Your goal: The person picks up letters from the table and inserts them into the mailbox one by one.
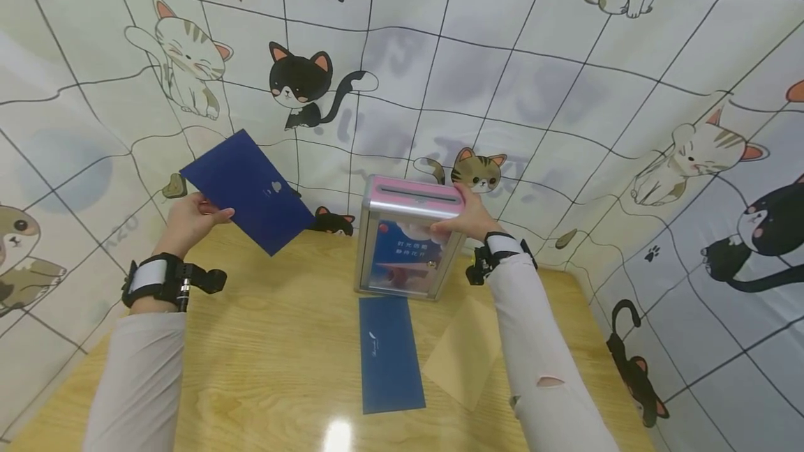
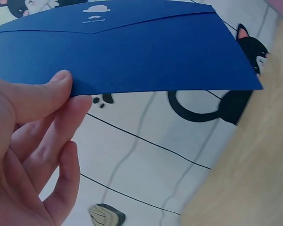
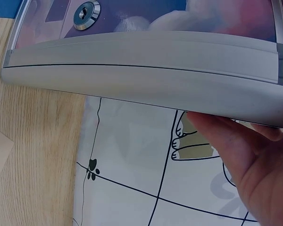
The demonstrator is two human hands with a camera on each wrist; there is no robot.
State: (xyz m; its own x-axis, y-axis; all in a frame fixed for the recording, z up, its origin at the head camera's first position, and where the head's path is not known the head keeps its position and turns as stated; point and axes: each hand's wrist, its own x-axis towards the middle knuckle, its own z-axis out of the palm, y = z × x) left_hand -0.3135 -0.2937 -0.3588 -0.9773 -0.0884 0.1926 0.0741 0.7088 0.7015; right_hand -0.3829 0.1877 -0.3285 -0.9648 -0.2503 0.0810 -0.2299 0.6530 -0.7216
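In the head view my left hand (image 1: 191,220) pinches a dark blue envelope (image 1: 251,187) by its edge and holds it tilted above the table. The left wrist view shows the thumb on the envelope's face (image 2: 146,56) and its pointed flap with a small white hat print. My right hand (image 1: 467,215) grips the upper right corner of a letter box (image 1: 414,202), thumb on the front side. The box stands upright, with a slot in its pink top. A round key lock (image 3: 87,14) shows on its front in the right wrist view.
On the wooden table (image 1: 264,368), a blue envelope (image 1: 391,361) lies right in front of the box. Beside it a tan envelope (image 1: 466,354) lies partly under my right forearm. A cat-printed cloth (image 1: 502,68) hangs behind and around the table.
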